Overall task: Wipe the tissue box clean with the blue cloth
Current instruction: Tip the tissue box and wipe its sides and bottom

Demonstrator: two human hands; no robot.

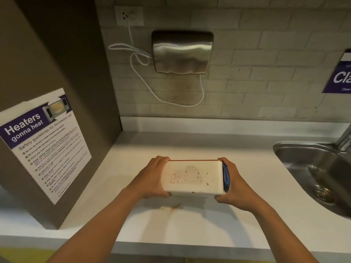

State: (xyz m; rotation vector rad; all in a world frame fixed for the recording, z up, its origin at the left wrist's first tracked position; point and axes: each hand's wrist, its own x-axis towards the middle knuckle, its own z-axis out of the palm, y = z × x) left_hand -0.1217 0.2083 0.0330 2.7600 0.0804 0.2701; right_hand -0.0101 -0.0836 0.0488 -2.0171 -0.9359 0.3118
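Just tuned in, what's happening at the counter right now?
A person is holding a white tissue box up over the white counter, one hand at each end. The left hand grips the left end; the right hand grips the right end with the blue cloth pressed between palm and box. The face turned toward the camera, with a perforated cloud pattern, shows brown specks. A brownish smear sits on the counter below. A steel sink lies to the right.

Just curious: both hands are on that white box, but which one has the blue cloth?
The right hand. The blue cloth is sandwiched between its palm and the end of the tissue box; the left hand grips the opposite end bare.
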